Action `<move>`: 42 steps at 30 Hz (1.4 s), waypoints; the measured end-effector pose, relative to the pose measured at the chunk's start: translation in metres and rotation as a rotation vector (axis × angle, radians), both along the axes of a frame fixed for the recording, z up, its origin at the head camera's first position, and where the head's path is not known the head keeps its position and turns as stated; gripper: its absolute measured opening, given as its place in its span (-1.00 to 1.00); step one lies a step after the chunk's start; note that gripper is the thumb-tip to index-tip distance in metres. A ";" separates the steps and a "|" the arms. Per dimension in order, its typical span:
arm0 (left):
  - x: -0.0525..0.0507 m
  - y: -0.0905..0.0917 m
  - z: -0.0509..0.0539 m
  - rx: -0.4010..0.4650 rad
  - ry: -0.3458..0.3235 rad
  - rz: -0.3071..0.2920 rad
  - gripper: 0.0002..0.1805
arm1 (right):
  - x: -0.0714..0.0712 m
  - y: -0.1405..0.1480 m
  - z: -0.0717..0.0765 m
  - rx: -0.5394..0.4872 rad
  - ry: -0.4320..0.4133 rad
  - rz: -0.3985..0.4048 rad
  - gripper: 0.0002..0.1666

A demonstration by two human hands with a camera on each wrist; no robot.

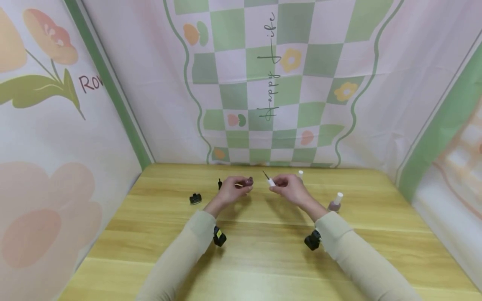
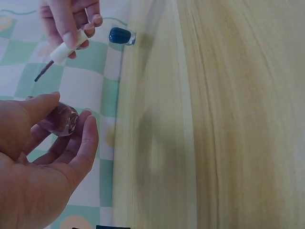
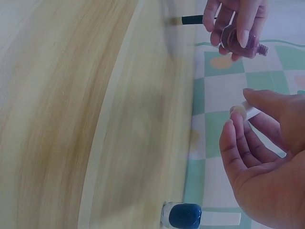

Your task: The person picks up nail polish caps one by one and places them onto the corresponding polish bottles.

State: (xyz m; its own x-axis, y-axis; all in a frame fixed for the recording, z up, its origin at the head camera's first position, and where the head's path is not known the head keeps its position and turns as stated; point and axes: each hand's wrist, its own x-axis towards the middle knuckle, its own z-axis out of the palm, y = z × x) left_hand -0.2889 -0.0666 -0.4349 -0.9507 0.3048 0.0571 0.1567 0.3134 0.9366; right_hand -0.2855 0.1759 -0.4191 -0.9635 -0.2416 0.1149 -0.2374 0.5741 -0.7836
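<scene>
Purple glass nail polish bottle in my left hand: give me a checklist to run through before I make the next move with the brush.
1. Purple glass nail polish bottle held: ok, gripped by the left hand.
2. Bottle's narrow glass neck uncovered: ok, no cap on it.
3. White cylindrical cap held: ok, pinched by the right hand.
4. Thin dark brush clear of the bottle: ok, a gap shows between them.
5. Bottle straight upright: not ok, it leans somewhat.
6. Enough polish inside: cannot tell, the hand partly covers the bottle.
</scene>
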 end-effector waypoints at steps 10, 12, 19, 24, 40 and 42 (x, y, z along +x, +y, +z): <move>0.001 0.000 -0.003 0.000 -0.027 0.004 -0.62 | 0.000 0.001 -0.002 0.009 0.002 0.022 -0.70; 0.001 0.000 -0.003 -0.001 -0.030 0.006 -0.62 | 0.000 0.000 -0.002 0.008 0.002 0.020 -0.71; 0.002 0.002 -0.003 -0.006 -0.017 -0.003 -0.66 | 0.000 0.002 -0.002 0.009 0.014 0.020 -0.71; 0.003 0.002 -0.003 -0.004 -0.013 -0.011 -0.65 | 0.001 0.003 0.000 -0.026 0.007 0.030 -0.73; 0.001 -0.001 -0.007 -0.002 0.035 -0.014 -0.70 | 0.005 0.011 0.008 -0.083 -0.011 0.066 -0.71; 0.001 -0.001 -0.007 0.015 0.039 -0.011 -0.69 | 0.005 0.013 0.008 -0.092 -0.013 0.071 -0.70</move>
State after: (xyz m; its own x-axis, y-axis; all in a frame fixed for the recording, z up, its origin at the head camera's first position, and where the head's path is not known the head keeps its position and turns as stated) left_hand -0.2881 -0.0679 -0.4422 -0.9444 0.3138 0.0981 0.1960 0.2978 0.9343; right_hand -0.2801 0.1887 -0.4108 -0.9460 -0.2981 0.1273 -0.2642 0.4815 -0.8357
